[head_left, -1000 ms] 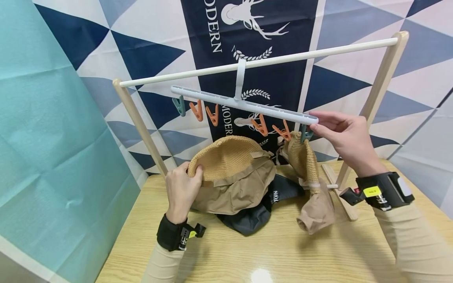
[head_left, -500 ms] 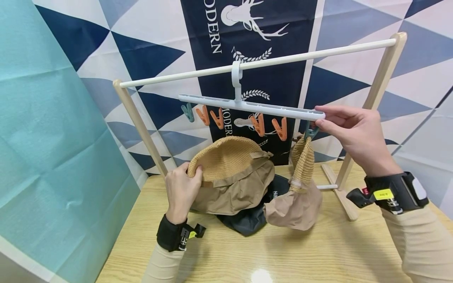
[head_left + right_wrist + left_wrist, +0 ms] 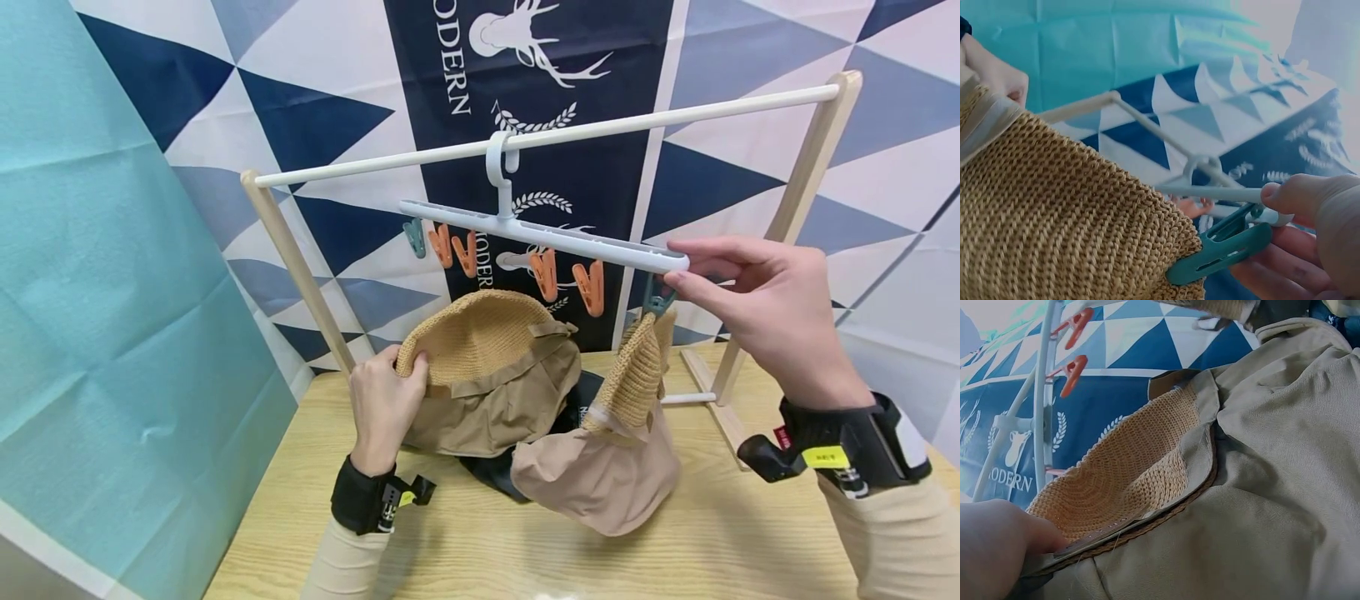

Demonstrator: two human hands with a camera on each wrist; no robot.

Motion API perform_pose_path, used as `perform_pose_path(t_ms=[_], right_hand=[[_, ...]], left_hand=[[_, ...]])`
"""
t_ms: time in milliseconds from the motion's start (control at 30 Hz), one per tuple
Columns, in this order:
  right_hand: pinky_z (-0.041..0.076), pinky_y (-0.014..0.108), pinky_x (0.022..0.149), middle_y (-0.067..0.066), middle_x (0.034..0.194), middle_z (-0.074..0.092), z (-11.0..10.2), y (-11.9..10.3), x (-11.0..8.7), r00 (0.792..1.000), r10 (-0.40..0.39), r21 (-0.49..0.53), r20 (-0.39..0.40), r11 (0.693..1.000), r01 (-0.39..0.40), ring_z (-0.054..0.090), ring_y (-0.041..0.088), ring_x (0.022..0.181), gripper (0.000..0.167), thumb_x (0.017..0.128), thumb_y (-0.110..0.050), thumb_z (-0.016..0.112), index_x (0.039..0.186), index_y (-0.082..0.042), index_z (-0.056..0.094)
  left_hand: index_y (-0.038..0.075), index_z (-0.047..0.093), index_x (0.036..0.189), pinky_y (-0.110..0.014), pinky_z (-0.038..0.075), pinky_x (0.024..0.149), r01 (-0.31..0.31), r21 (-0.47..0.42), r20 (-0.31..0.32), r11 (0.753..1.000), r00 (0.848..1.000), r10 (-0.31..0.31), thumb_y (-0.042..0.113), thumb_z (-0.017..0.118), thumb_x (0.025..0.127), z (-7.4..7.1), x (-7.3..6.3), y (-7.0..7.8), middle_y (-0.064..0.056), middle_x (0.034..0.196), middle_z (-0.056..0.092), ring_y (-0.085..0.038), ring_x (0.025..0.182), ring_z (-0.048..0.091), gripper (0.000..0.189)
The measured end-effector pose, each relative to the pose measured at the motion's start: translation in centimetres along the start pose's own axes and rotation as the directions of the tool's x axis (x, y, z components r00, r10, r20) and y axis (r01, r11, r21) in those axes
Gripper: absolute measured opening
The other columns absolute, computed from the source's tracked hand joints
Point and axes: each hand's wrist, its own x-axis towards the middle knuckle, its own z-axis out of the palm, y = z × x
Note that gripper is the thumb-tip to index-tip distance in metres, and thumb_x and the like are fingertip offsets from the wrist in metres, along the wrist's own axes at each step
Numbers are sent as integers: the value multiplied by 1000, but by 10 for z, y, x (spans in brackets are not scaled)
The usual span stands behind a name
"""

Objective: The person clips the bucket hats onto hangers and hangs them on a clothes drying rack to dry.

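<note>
My left hand grips the edge of a tan sun hat, its woven straw part bunched beside the thumb. With thumb and fingers, my right hand pinches the right end of a pale blue clip hanger, which is hooked over the rack's rail. Below that hand a dark green clip bites the woven edge of a second hat, which hangs from it in straw and pinkish-beige cloth. Several orange clips and another green clip dangle along the bar with nothing in them.
A white rail on wooden posts spans the table. Behind the hats lies a dark cloth item, mostly covered. Patterned fabric backs the table, and a teal sheet hangs at the left.
My right hand has drawn the hanger's right end nearer, turning the bar on its hook. The clipped hat has swung left and forward, covering more of the dark cloth. My left hand keeps still.
</note>
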Motion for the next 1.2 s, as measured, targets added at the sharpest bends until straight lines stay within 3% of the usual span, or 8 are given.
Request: perform_pose_path(t_ms=[67, 133, 300, 533, 700, 1033, 1200], right_hand=[[56, 9, 64, -2, 97, 89, 5, -7, -3, 1000, -20, 33, -12, 999, 21, 84, 5, 81, 38, 91, 15, 83, 128, 11, 78], [64, 17, 72, 1, 99, 89, 10, -13, -7, 999, -38, 100, -26, 994, 40, 85, 8, 84, 36, 89, 20, 82, 125, 13, 79], [65, 21, 73, 7, 104, 89, 25, -26, -14, 993, -98, 179, -64, 978, 108, 86, 9, 83, 34, 84, 28, 80, 115, 15, 81], [63, 17, 71, -3, 105, 88, 42, -43, -24, 976, -215, 57, -38, 974, 217, 84, 2, 84, 33, 81, 27, 83, 112, 15, 81], [63, 19, 68, 2, 102, 88, 50, -54, -25, 967, -253, 96, -18, 962, 254, 86, 6, 86, 29, 82, 23, 86, 111, 16, 81], [64, 19, 69, -2, 102, 88, 47, -52, -31, 973, -231, 90, -3, 969, 230, 85, 4, 86, 29, 81, 27, 84, 108, 17, 80], [64, 18, 70, -2, 102, 88, 47, -46, -36, 980, -201, 18, 16, 980, 200, 85, 4, 82, 32, 80, 27, 84, 107, 11, 83]], left_hand=[[3, 70, 71, -29, 33, 55, 4, 1, 3, 1000, 1000, -4, 14, 77, 94, -1, -1, 1, -11, 57, 63, -22, 49, 51, 27], [3, 70, 71, -29, 33, 55, 6, 5, 4, 1000, 1000, -6, 13, 78, 94, -2, -3, 1, -11, 57, 63, -23, 49, 51, 26], [3, 71, 72, -31, 36, 55, 8, 17, 12, 1000, 1000, -8, 14, 78, 94, -5, -6, 2, -12, 58, 66, -26, 50, 56, 26], [1, 76, 79, -29, 34, 56, 14, 15, 38, 1000, 999, -14, 14, 78, 97, -10, -9, 4, -14, 60, 68, -22, 50, 53, 23], [2, 74, 77, -27, 30, 55, 20, 14, 54, 1000, 998, -21, 14, 78, 98, -13, -11, 7, -12, 57, 63, -18, 49, 46, 25], [0, 76, 80, -25, 27, 55, 15, 12, 39, 1000, 999, -16, 13, 76, 100, -19, -14, 12, -13, 56, 63, -15, 48, 42, 23], [1, 75, 79, -25, 27, 55, 22, 12, 35, 1000, 999, -22, 14, 75, 100, -22, -17, 14, -12, 56, 61, -14, 48, 41, 25]])
